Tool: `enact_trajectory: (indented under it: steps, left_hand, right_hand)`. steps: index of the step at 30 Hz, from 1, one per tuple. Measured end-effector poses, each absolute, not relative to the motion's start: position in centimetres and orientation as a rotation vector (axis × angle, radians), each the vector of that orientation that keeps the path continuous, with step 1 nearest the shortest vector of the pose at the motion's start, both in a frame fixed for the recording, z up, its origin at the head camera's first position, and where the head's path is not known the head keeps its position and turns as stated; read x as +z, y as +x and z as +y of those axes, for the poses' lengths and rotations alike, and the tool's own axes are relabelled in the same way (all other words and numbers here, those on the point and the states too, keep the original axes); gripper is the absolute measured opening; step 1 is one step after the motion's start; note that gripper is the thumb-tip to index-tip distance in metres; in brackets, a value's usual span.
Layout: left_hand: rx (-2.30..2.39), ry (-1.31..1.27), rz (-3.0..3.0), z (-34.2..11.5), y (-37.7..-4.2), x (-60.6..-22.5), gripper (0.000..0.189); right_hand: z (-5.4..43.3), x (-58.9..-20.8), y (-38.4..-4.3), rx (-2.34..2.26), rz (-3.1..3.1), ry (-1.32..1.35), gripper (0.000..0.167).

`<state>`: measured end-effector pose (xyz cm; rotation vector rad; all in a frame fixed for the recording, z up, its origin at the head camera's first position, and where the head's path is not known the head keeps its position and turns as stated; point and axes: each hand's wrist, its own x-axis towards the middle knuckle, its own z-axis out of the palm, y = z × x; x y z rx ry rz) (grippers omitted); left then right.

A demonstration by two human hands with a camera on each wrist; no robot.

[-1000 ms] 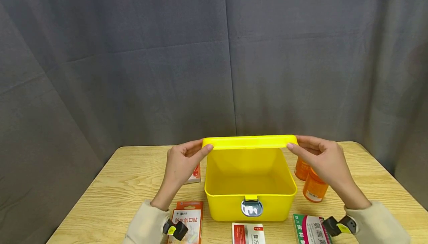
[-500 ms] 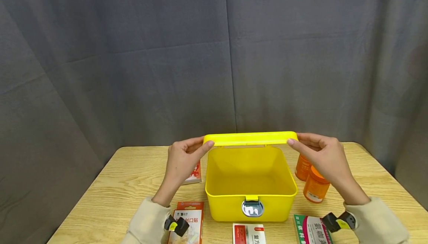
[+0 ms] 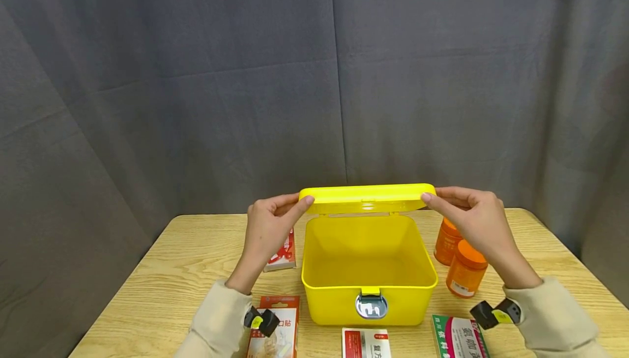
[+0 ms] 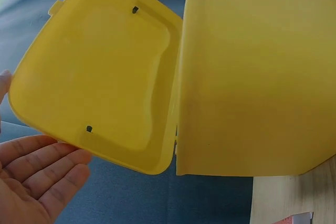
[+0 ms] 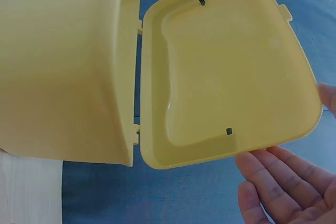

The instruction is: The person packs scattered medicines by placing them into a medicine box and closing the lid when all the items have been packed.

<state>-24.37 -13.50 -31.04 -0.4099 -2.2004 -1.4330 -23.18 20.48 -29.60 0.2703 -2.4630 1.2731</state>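
A yellow plastic box (image 3: 368, 306) with a silver front latch (image 3: 371, 306) stands on the table, its inside bare. Its hinged lid (image 3: 366, 193) is raised over the back edge. My left hand (image 3: 267, 232) pinches the lid's left front corner, thumb in front and fingers behind and beneath. At the right front corner, my right hand (image 3: 479, 232) pinches it the same way. Both wrist views show the lid's underside (image 4: 100, 66), with the fingers (image 5: 283, 182) against its edge. The hinges join lid and box at the rear.
Two orange jars (image 3: 466, 273) stand right of the box. A red-and-white box (image 3: 284, 254) lies on the left behind the bandage box (image 3: 275, 325). A small medicine box (image 3: 366, 343) and a green-and-white medicine box (image 3: 459, 336) lie in front. A grey curtain (image 3: 314, 101) hangs behind the table.
Both hands have lifted the lid higher and tipped it further back, so its underside and the rear hinges now show. The box and the things around it have stayed put.
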Motion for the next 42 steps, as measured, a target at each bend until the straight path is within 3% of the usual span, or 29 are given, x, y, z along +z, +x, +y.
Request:
enact_trajectory:
  steps: [42]
  left_hand:
    - [-1.353, -0.311, -2.275, -13.0, -25.7, -28.8, 0.056]
  right_hand:
    - [19.9, -28.2, -24.4, 1.292, -2.425, 0.258, 0.064]
